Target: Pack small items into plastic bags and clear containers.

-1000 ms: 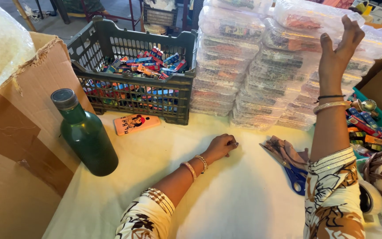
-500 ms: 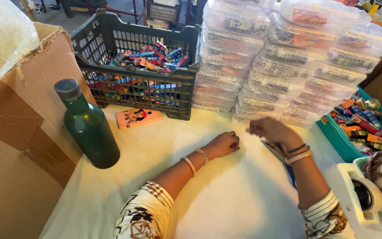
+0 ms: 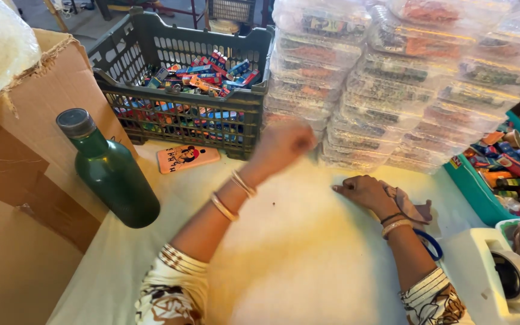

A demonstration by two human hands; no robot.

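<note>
Gold bangles: on the left wrist (image 3: 231,194), two of them, one near the hand and one further down the forearm.
Left hand (image 3: 284,144): lifted off the worktop and blurred, fingers curled loosely; it holds nothing I can make out, and sits just in front of the stacked packs, near the crate's right corner.
Right hand (image 3: 363,191): resting palm down on the worktop, fingers bent under, gripping nothing; a dark band and a gold bangle circle its wrist.
Cloth scrap (image 3: 405,203): a crumpled brownish piece lying against the right hand at its 3 o'clock side.
Blue loop (image 3: 431,244): a curved blue handle-like shape at 5 o'clock from the right hand, partly hidden by the forearm.
Worktop (image 3: 296,253): covered in pale cream sheeting, bare between the two arms.
Stacked packs (image 3: 404,78): clear plastic packs of small coloured items, piled in several leaning columns at 12 o'clock from the right hand.
Crate (image 3: 182,78): dark grey slatted plastic, holding small colourful packets, at 10 o'clock from the left hand.
Phone case (image 3: 186,157): orange-pink with a cartoon figure, flat on the worktop just in front of the crate.
Bottle (image 3: 111,171): dark green glass with a grey cap, upright, at 9 o'clock from the left hand, beside the cardboard box (image 3: 25,180).
Tape dispenser (image 3: 501,277): white, at 4 o'clock from the right hand.
Teal tray (image 3: 473,192): at 3 o'clock, holding more coloured items.
</note>
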